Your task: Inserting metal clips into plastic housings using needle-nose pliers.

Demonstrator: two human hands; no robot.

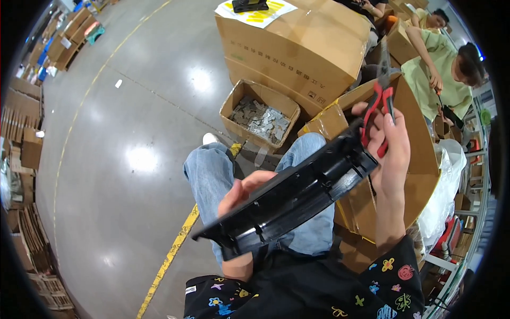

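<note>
Across my lap is a long black plastic part, tilted, with its ribbed, hollow side toward me. My left hand grips it from behind, near its lower left end; much of that hand is hidden by the part. My right hand is closed around red-handled pliers, whose jaws point up and away and look blurred. The upper right end of the plastic part lies against or just beside the right hand; I cannot tell whether those fingers also touch it.
Ahead, a small carton holds many flat grey metal pieces. Behind it stands a large carton with a black piece on top. An open carton sits at my right. Beyond it, a person holds a tool. Stacked cardboard lines the far left.
</note>
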